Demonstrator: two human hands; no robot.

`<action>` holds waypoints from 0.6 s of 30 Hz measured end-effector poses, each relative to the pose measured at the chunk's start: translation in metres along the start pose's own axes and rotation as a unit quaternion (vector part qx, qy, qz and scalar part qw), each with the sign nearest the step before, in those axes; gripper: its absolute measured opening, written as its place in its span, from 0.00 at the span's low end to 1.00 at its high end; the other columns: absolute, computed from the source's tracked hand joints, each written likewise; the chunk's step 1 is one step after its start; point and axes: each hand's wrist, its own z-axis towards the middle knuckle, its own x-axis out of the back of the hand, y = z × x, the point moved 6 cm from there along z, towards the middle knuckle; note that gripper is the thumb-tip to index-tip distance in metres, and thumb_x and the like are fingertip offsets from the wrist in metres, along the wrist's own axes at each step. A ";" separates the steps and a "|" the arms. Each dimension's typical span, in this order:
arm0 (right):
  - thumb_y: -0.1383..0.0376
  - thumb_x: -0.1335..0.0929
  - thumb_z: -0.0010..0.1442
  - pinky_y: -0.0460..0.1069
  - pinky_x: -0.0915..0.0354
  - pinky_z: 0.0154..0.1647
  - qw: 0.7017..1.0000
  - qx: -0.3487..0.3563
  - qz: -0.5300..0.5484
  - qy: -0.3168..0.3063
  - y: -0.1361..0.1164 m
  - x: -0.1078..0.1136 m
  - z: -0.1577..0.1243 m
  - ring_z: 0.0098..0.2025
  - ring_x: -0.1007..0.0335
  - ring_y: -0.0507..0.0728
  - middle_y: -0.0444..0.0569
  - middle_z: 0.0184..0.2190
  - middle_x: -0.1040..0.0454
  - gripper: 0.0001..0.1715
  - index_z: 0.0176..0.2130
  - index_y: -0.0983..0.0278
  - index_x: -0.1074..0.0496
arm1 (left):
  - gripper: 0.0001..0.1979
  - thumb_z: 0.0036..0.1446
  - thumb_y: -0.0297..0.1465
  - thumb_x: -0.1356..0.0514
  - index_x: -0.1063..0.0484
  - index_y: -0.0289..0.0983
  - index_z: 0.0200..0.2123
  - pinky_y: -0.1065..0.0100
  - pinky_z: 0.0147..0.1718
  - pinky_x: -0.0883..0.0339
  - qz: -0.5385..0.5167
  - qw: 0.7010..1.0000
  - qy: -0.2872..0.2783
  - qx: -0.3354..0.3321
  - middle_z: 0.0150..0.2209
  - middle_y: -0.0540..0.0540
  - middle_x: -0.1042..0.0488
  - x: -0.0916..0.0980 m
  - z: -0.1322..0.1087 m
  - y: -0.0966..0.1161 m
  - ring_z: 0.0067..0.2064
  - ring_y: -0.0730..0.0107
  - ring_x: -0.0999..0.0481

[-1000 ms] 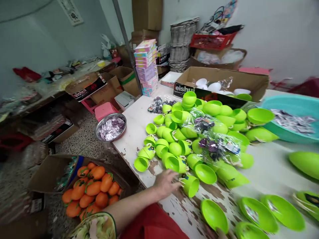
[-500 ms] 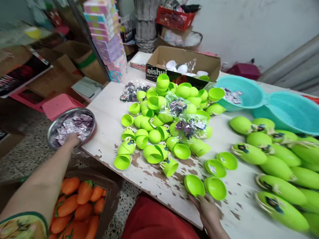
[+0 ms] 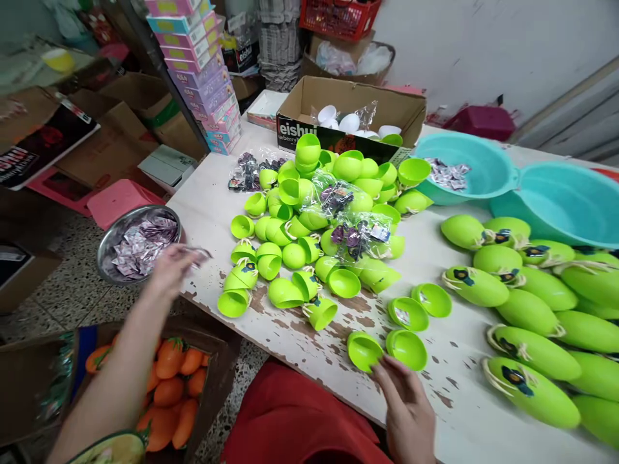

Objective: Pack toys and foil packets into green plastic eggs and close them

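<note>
My left hand [image 3: 170, 270] pinches a small shiny packet [image 3: 199, 255], slightly blurred, beside the table's left edge. Just behind it a metal bowl [image 3: 107, 258] holds many similar packets [image 3: 140, 248]. My right hand [image 3: 406, 393] is low over the table's front edge, fingers apart, with its fingertips at the rim of a green half shell [image 3: 362, 350]. Beside that shell is another green half shell [image 3: 407, 350]. Two more stand behind: one green cup [image 3: 411, 316] with a packet inside, and a smaller-looking green cup [image 3: 435, 301], also with something pale in it.
A heap of green shell halves [image 3: 294, 254] with bagged purple pieces [image 3: 360, 238] covers the table's middle. Closed green egg-shaped pieces with cords [image 3: 534, 393] lie at right. Turquoise basins [image 3: 488, 148] and a cardboard box [image 3: 353, 93] stand behind. Orange pieces [image 3: 169, 393] fill a box below left.
My left hand has come out of the metal bowl with a packet and moved right, toward the table. My right hand has shifted slightly at the front shell's rim. The view has shifted a little.
</note>
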 end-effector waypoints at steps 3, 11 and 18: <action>0.47 0.23 0.45 0.60 0.31 0.53 0.953 -0.030 0.220 -0.209 -0.036 -0.075 -0.011 0.56 0.31 0.65 0.51 0.59 0.31 0.41 0.55 0.53 0.33 | 0.16 0.50 0.41 0.34 0.30 0.37 0.37 0.71 0.23 0.31 -0.048 0.962 -0.269 0.007 0.33 0.47 0.20 -0.107 -0.111 0.009 0.31 0.65 0.21; 0.45 0.26 0.49 0.55 0.27 0.47 0.853 -0.248 0.366 -0.278 -0.007 -0.133 -0.019 0.52 0.28 0.62 0.47 0.49 0.24 0.30 0.48 0.55 0.27 | 0.15 0.66 0.35 0.48 0.29 0.41 0.52 0.57 0.47 0.33 0.264 0.872 -0.222 -0.347 0.46 0.41 0.25 -0.215 -0.260 0.029 0.48 0.55 0.30; 0.53 0.22 0.48 0.44 0.29 0.28 0.849 -0.244 0.386 -0.267 0.009 -0.102 -0.010 0.31 0.25 0.51 0.42 0.36 0.22 0.25 0.43 0.59 0.27 | 0.25 0.61 0.45 0.43 0.33 0.41 0.58 0.52 0.55 0.38 0.263 0.863 -0.170 -0.397 0.56 0.38 0.33 -0.190 -0.232 0.021 0.56 0.51 0.36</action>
